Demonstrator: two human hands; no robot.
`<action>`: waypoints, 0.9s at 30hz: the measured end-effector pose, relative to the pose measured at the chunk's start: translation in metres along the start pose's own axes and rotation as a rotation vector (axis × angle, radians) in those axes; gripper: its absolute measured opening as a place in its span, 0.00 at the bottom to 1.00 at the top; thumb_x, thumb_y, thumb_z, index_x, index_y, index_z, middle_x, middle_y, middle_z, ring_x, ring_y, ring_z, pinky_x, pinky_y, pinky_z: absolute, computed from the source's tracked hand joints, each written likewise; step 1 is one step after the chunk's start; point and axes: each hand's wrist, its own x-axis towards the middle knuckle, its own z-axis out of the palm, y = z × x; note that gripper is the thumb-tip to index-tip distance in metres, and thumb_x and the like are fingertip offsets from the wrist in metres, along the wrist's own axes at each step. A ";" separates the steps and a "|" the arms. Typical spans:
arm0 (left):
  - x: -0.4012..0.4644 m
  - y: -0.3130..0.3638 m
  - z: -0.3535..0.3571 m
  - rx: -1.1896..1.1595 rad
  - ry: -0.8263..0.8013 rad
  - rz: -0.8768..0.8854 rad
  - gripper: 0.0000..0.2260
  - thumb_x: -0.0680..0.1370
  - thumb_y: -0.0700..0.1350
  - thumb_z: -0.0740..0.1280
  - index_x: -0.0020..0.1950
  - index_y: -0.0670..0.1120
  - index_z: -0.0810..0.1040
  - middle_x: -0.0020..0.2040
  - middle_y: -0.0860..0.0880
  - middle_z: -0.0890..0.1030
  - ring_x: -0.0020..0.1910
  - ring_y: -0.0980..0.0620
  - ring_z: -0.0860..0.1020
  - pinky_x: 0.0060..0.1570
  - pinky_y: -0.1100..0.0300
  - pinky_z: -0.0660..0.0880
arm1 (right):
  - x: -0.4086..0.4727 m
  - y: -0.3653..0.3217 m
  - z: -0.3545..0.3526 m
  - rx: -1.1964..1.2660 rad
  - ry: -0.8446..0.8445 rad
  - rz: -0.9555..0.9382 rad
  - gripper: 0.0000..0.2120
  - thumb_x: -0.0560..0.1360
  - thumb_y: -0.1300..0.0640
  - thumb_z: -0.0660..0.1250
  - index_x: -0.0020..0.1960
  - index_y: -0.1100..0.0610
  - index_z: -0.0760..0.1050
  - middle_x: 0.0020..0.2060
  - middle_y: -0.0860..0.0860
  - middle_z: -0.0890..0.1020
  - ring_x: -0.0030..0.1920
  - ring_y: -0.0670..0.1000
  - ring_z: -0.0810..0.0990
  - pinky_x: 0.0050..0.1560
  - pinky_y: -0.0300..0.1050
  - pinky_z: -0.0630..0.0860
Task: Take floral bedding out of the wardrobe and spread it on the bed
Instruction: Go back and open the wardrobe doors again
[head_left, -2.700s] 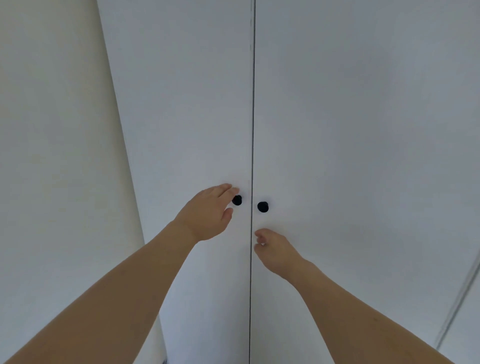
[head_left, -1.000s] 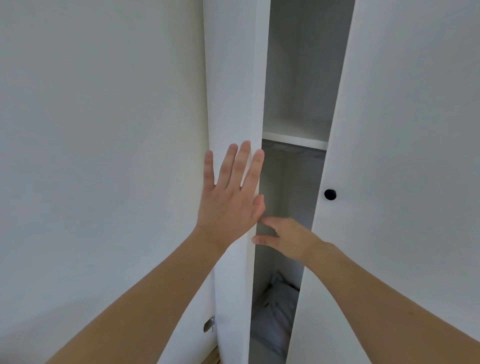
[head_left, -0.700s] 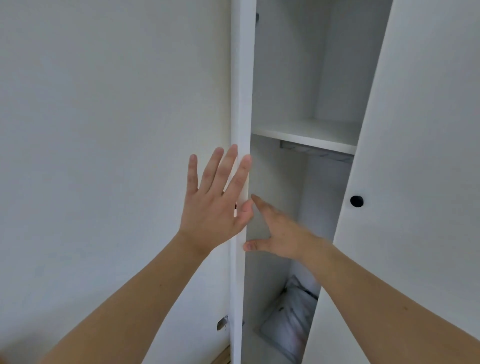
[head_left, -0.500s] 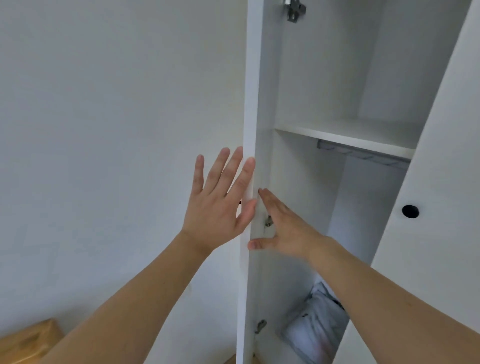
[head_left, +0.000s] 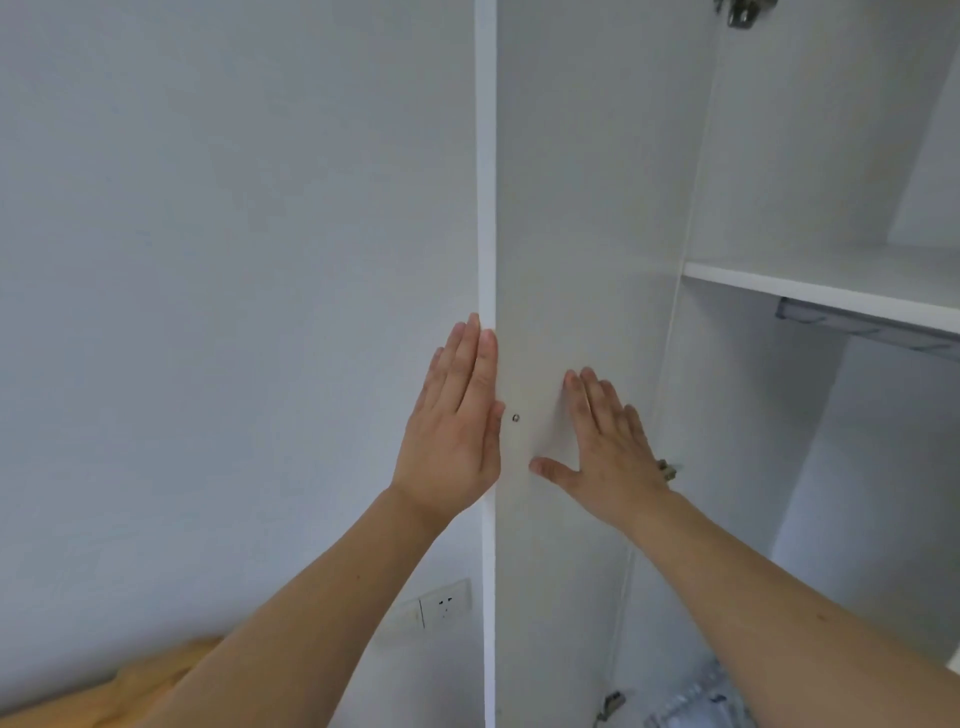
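Note:
The white wardrobe's left door (head_left: 571, 218) stands swung wide, its edge facing me. My left hand (head_left: 454, 421) lies flat against the door's outer side at its edge, fingers straight and together. My right hand (head_left: 605, 447) presses flat on the door's inner face, fingers spread, holding nothing. Inside, at the wardrobe's bottom, a corner of pale folded bedding (head_left: 696, 701) shows past my right forearm; its pattern is too hidden to read.
A white shelf (head_left: 831, 286) crosses the wardrobe with a metal hanging rail (head_left: 872, 325) under it. A wall socket (head_left: 439, 605) sits low on the white wall to the left. A light wooden surface (head_left: 119, 691) shows at the bottom left.
The door has swung further open to the left and the view has turned with it. My left fingers have closed together on its edge; my right hand slid flat onto the inner face.

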 end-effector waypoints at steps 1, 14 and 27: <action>0.001 -0.006 0.000 -0.047 0.012 -0.021 0.27 0.80 0.36 0.58 0.77 0.35 0.53 0.78 0.37 0.55 0.78 0.43 0.54 0.72 0.41 0.62 | 0.007 -0.004 0.004 -0.021 0.030 0.003 0.51 0.72 0.28 0.56 0.75 0.50 0.26 0.76 0.49 0.32 0.77 0.52 0.33 0.77 0.56 0.41; 0.014 -0.070 0.021 -0.278 0.074 -0.275 0.30 0.79 0.44 0.57 0.79 0.40 0.51 0.79 0.45 0.55 0.78 0.56 0.51 0.72 0.70 0.52 | 0.074 -0.030 0.047 -0.134 0.176 0.026 0.49 0.73 0.29 0.54 0.77 0.53 0.30 0.78 0.53 0.36 0.77 0.55 0.34 0.76 0.59 0.37; 0.051 -0.004 0.076 -0.110 0.120 0.014 0.28 0.78 0.43 0.55 0.76 0.33 0.55 0.78 0.38 0.54 0.78 0.40 0.51 0.75 0.40 0.46 | 0.060 0.079 -0.084 -0.516 0.208 0.016 0.32 0.77 0.40 0.47 0.78 0.51 0.53 0.78 0.53 0.55 0.78 0.57 0.49 0.75 0.57 0.39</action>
